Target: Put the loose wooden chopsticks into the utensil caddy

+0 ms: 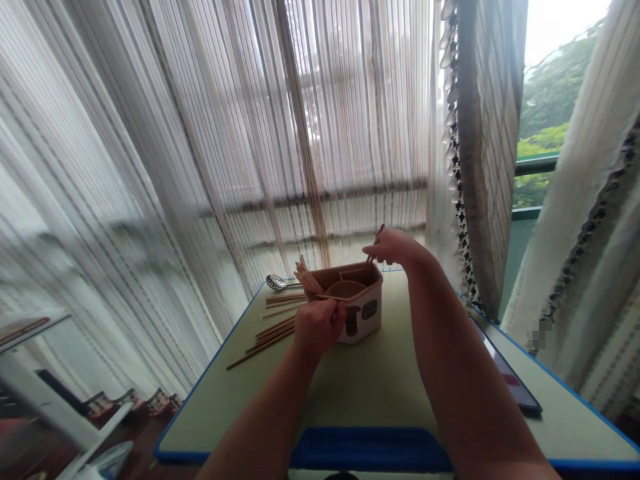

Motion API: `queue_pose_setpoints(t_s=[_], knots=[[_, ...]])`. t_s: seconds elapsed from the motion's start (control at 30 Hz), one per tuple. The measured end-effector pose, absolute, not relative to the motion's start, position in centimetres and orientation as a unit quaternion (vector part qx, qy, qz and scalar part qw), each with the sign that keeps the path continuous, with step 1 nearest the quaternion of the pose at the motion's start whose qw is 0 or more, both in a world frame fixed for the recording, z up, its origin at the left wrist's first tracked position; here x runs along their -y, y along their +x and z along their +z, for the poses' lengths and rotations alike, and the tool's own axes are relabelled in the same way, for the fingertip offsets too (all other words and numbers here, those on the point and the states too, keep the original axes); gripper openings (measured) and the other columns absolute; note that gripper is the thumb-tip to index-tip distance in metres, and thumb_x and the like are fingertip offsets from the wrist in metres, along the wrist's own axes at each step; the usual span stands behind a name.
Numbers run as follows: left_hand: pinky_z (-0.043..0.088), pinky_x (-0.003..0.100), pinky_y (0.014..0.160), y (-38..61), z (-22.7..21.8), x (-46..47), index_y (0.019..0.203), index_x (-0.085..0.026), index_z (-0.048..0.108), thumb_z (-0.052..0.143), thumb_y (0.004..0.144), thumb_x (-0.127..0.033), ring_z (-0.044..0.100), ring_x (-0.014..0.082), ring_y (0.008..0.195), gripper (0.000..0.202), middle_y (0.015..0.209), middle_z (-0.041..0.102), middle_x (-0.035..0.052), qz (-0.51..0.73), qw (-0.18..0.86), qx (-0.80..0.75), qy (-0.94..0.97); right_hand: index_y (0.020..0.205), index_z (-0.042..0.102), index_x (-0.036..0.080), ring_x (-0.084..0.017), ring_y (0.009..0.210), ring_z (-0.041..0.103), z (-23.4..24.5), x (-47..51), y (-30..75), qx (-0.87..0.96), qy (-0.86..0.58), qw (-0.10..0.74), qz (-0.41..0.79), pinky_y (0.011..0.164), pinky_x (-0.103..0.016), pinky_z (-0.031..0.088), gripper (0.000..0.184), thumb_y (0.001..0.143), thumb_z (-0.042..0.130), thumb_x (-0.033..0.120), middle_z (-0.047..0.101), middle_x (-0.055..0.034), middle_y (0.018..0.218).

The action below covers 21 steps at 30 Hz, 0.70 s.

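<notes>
A brown and white utensil holder (373, 325) with inner dividers stands on the table. My left hand (317, 325) is closed on its near rim. Over the far right corner of the holder, my right hand (395, 247) pinches dark chopsticks (380, 231); their lower ends point down into that corner. Light wooden chopsticks (306, 275) lean out of the left compartment. Left of the holder, more chopsticks (257, 350) lie flat in loose groups, partly hidden behind my left hand. A metal slotted spoon (275, 283) rests near the table's far left corner.
The pale table (215, 413) has a blue edge, with a blue tray-like piece (370, 448) at the front. A tablet-like device (515, 383) lies to the right, beside my right forearm. Sheer curtains (250, 133) hang behind the table.
</notes>
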<state>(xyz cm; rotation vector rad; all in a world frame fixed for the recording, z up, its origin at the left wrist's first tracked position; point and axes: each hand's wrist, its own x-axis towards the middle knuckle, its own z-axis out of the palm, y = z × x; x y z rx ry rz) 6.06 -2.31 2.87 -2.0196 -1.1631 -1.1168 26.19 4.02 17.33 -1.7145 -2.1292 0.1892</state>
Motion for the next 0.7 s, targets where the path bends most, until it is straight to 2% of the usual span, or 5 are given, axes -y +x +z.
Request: queue_pose_setpoints(t_s=[0.17,0.23,0.4,0.57,0.7], knots=[[0.034,0.023,0.055,5.9,3.1,2.7,0.059,-0.018,0.051,0.047,0.086,-0.029,0.051,0.0099,0.053,0.029,0.054,0.055,-0.0006,-0.431,0.275,0.418,-0.751,0.082,0.071,0.014,-0.021,0.073,0.063,17.5,-4.3,28.0,0.678,-0.635,0.364,-0.068,0.062,-0.028,0.044,0.038,0.077,0.054,0.047,0.068,-0.0113,0.076],[0.036,0.022,0.056,5.3,3.7,2.8,0.063,-0.018,0.054,0.047,0.085,-0.030,0.051,0.0098,0.052,0.026,0.054,0.055,-0.0009,-0.450,0.279,0.412,-0.742,0.084,0.071,0.015,-0.021,0.074,0.062,17.7,-4.0,28.3,0.672,-0.630,0.381,-0.071,0.061,-0.028,0.044,0.037,0.076,0.055,0.048,0.068,-0.0109,0.078],[0.042,0.023,0.061,2.2,5.9,1.9,0.097,-0.015,0.057,0.038,0.088,-0.026,0.058,0.0129,0.063,0.024,0.077,0.064,0.0053,-0.516,0.251,0.624,-0.531,0.094,0.068,0.017,-0.013,0.050,0.056,18.4,-1.9,26.8,0.784,-0.561,0.230,0.136,0.048,-0.025,0.041,0.035,0.075,0.061,0.046,0.065,-0.0053,0.064],[0.048,0.037,0.075,-0.1,5.0,0.4,0.101,-0.013,0.063,0.047,0.079,-0.016,0.062,0.0287,0.095,0.028,0.103,0.066,0.0181,-0.114,0.042,0.806,-0.580,0.109,0.061,0.021,-0.014,0.050,0.059,18.1,0.4,23.8,0.829,-0.465,0.090,0.297,0.044,-0.024,0.044,0.048,0.069,0.069,0.046,0.065,-0.0028,0.064],[0.048,0.042,0.081,0.1,3.5,-0.2,0.098,-0.013,0.068,0.051,0.076,-0.011,0.061,0.0316,0.101,0.028,0.110,0.064,0.0192,-0.031,-0.027,0.796,-0.604,0.110,0.059,0.019,-0.014,0.049,0.059,17.7,0.5,22.5,0.847,-0.443,0.053,0.291,0.044,-0.024,0.046,0.050,0.070,0.067,0.049,0.065,-0.0032,0.067]])
